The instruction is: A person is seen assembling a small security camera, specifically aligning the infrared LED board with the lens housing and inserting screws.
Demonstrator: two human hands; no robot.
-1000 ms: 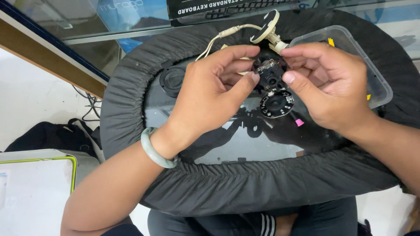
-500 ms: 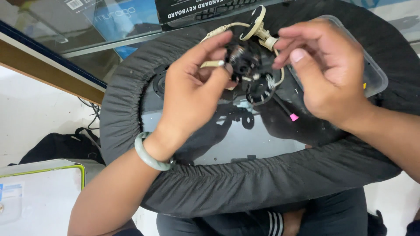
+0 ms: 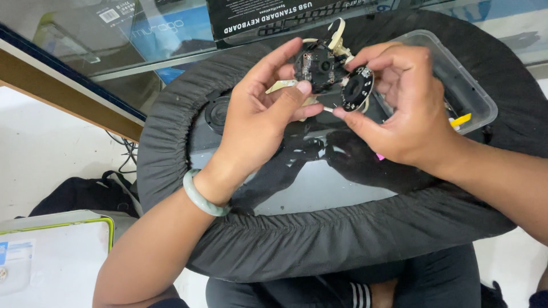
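Here the left hand [image 3: 257, 122] pinches a small circuit board [image 3: 317, 67], the right hand [image 3: 408, 111] fingers clamp a round ring board [image 3: 357, 88] just beside it, already apart, wires still joined, above the tray [image 3: 456, 85].

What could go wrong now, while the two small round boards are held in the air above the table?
The left hand pinches the dark circuit board and the right hand the ring board; short wires seem to join them, so pulling them apart might strain those. Either board could also slip onto the glossy tabletop.
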